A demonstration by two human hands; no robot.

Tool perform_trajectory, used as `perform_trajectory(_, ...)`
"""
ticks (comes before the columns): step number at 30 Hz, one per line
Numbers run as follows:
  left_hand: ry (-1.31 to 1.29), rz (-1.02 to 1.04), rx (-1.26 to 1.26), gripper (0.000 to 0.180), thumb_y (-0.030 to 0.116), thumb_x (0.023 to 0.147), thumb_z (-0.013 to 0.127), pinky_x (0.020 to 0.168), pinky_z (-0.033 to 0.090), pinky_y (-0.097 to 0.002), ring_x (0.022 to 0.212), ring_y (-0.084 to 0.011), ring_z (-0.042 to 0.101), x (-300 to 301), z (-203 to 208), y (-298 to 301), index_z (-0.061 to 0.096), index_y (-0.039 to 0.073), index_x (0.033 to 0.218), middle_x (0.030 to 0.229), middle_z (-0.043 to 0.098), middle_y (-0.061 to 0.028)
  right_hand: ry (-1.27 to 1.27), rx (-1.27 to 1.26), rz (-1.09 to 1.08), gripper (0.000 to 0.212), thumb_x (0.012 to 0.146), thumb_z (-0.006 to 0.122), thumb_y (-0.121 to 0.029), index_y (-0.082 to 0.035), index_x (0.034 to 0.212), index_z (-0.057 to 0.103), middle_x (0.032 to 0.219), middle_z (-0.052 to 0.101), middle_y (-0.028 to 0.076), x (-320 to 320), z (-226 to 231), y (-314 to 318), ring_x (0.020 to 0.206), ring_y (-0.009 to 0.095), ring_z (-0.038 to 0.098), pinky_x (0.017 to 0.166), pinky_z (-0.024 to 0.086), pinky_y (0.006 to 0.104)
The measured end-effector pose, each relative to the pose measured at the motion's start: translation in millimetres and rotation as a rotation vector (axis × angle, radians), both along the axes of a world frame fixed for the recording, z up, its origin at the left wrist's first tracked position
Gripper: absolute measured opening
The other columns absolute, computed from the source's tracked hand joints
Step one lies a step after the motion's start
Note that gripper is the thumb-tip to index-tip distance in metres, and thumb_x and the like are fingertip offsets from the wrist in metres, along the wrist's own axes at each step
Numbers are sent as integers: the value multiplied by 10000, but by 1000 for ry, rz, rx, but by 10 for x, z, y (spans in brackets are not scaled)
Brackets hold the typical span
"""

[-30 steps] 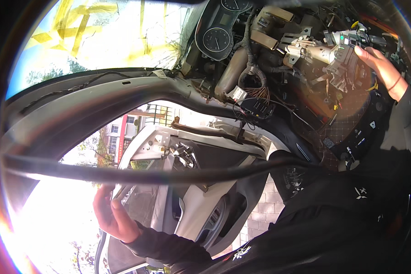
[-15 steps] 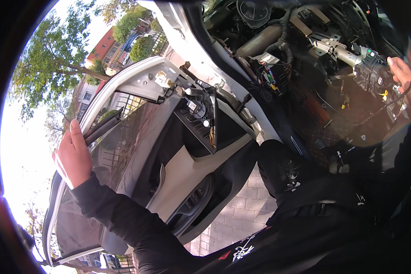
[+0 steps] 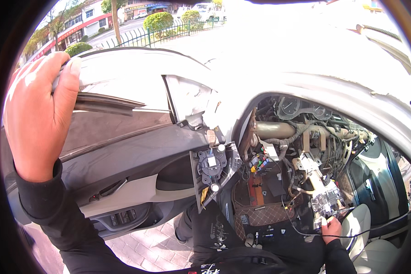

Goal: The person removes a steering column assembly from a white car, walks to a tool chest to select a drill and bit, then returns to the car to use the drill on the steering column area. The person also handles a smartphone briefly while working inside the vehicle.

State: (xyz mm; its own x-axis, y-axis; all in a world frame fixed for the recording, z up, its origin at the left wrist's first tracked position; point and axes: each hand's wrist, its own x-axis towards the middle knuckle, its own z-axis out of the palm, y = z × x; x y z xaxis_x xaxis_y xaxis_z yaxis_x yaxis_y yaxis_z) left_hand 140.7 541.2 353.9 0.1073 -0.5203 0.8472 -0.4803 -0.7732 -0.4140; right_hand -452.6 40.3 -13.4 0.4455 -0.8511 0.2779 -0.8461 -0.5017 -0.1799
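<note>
My left hand [image 3: 41, 118] is closed over the top edge of the open white car door frame [image 3: 137, 59], thumb on the near side. A dark rubber strip [image 3: 109, 103] hangs loose beside that thumb. Inside the stripped car, my right hand [image 3: 332, 229] grips the near end of the bare steering column [image 3: 326, 201], its fingertips partly hidden behind the column. A thin black cable [image 3: 306, 235] passes across the right hand. Between the hands, a black triangular trim panel with a round speaker [image 3: 212, 166] dangles from the door's front corner by its wiring.
A metal crossbeam [image 3: 274, 130], an instrument cluster [image 3: 301, 108] and loose wiring stand exposed ahead. Below is a brown quilted floor mat [image 3: 265, 221] with small parts nearby. Light seats [image 3: 358, 228] lie right. The door's inner panel [image 3: 141, 182] carries window switches.
My view has swung round, so the door and cabin now appear more level and the cabin shows more fully. The left hand stays on the door frame, the right at the steering column.
</note>
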Motion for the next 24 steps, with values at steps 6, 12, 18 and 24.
perform_trajectory(6, 137, 134, 112, 807, 748, 1015, 534, 972, 485, -485, 1016, -363, 692, -245, 223, -29, 729, -19, 1178, 1032, 721, -167, 522, 287, -203, 384, 850, 701, -418, -50, 883, 806, 1025, 786, 228, 311, -25, 168, 940, 437, 767, 904, 621, 528)
perform_trajectory(12, 428, 156, 203, 1092, 944, 919, 379, 1035, 413, -500, 1097, -356, 668, -305, 501, 14, 670, -30, 1318, 1140, 703, -165, 1247, 768, -53, 594, 930, 707, -521, -203, 1431, 738, 1494, 688, 80, 1487, 159, 838, 1487, 362, 507, 1157, 366, 696)
perform_trajectory(18, 682, 156, 193, 1017, 839, 877, 593, 997, 370, -477, 1247, -309, 642, -378, 525, 122, 614, -10, 1437, 1259, 689, -145, 1457, 867, 616, 583, 937, 700, -512, -183, 1417, 737, 1445, 710, 112, 3124, 342, 1480, 1411, 373, 571, 1142, 416, 646)
perform_trajectory(24, 954, 123, 124, 1134, 694, 786, 834, 1129, 281, -557, 1458, -351, 519, -443, 760, 43, 485, -29, 1586, 1482, 594, -173, 1668, 873, 1018, 573, 945, 692, -504, -162, 1403, 736, 1395, 732, 145, 3960, 909, 2191, 1335, 383, 634, 1127, 466, 596)
